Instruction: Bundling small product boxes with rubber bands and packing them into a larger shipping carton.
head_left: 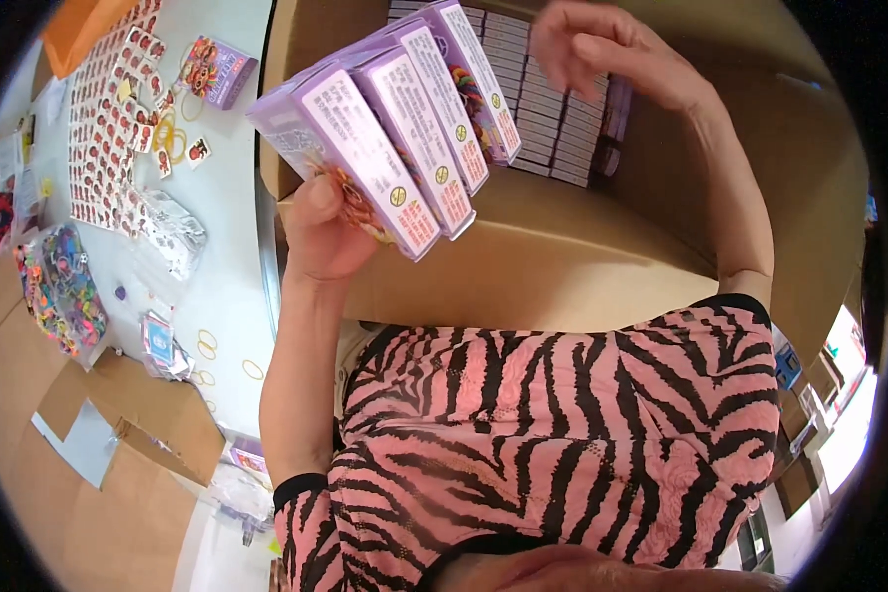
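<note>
My left hand (333, 232) grips three purple-and-white small cardboard boxes (373, 163), fanned side by side and tilted, with the thumb on the nearest one. They are held over the left part of a large open brown carton (483, 266). Inside the carton, many like boxes (538, 109) stand packed in tight rows, their narrow pale sides up. Over the right side of these rows is my right hand (612, 54), slightly blurred, thumb and fingers apart and loosely bent. Nothing shows in it.
On the white table (232, 207) at left lie sheets of small stickers (109, 128), a purple box (217, 74), rubber bands (173, 138) and a clear bag (168, 232). Farther left is a bag of colourful small pieces (61, 286). Another carton (138, 424) stands lower left.
</note>
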{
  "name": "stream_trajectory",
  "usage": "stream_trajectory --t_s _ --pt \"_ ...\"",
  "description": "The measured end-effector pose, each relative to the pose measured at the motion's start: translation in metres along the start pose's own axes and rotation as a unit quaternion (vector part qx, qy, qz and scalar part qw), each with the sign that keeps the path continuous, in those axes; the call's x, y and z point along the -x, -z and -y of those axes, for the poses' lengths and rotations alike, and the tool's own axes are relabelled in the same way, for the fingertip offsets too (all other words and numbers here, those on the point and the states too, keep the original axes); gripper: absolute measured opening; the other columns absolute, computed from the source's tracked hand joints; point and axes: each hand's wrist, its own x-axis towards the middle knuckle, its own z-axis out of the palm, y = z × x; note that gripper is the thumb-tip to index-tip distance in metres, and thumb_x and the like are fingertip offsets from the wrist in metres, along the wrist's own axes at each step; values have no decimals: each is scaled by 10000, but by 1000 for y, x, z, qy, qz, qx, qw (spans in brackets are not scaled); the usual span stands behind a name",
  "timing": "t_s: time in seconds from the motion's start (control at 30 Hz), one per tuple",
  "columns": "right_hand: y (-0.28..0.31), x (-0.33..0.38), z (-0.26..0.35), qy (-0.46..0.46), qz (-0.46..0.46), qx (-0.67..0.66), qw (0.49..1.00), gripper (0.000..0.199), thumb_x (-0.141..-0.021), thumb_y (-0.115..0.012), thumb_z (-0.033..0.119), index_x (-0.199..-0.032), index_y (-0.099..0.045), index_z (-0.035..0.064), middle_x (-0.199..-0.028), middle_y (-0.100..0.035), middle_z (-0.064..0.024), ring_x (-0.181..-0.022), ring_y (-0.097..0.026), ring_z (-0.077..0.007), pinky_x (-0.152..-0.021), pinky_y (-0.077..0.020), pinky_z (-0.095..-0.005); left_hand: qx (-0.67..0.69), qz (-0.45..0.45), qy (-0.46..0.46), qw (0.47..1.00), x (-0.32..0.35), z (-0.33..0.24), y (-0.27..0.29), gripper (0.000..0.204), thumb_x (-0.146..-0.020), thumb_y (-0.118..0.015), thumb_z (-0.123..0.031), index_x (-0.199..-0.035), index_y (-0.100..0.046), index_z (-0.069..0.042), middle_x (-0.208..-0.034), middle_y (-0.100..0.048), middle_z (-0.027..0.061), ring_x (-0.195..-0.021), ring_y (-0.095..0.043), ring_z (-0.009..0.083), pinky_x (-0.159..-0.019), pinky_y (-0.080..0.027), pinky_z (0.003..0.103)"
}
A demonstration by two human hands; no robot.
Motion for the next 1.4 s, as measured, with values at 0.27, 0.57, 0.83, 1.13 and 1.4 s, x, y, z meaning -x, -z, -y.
stream_trajectory --t_s 0.27,0.57,0.83,1.13,1.4 --pt "-62 -24 22 34 -6 -161 986 374 -932 -543 103 -1274 -443 -9 -1041 -610 -48 -900 -586 -90 -753 -487 -238 -124 -73 14 990 -8 -11 0 676 -759 -726 -303 -1292 -450 10 -1210 -582 135 -1066 -602 241 -910 -504 391" --pt "-68 2 34 61 -220 222 948 430 -830 -619 98 -1225 -472 9 -982 -629 -139 -780 -648 -184 -638 -526 -290 -282 -115 29 952 -32 4 -34 454 -763 -694 -64 -1173 -518 18 -1053 -629 116 -917 -640 195 -798 -538 320" --pt "38 12 -59 -225 -148 362 892 364 -884 -582 241 -1183 -505 49 -837 -654 -110 -695 -648 -243 -633 -525 -318 -472 -177 -48 862 -32 17 -35 651 -679 -773 13 -1230 -429 4 -1058 -615 100 -946 -625 166 -818 -534 301" --pt "73 115 -285 -495 61 135 856 267 -815 -574 195 -1025 -624 38 -859 -640 -102 -614 -615 -180 -543 -529 -304 -519 -155 -53 839 -31 23 -46 703 -673 -767 31 -1269 -395 17 -1099 -595 119 -989 -617 195 -832 -545 324" --pt "83 186 -380 -367 36 364 855 335 -786 -591 185 -1067 -609 5 -925 -656 -134 -674 -620 -231 -559 -516 -381 -514 -153 -37 843 -27 25 -52 704 -659 -781 14 -1259 -412 15 -1078 -614 108 -982 -619 183 -834 -528 309"
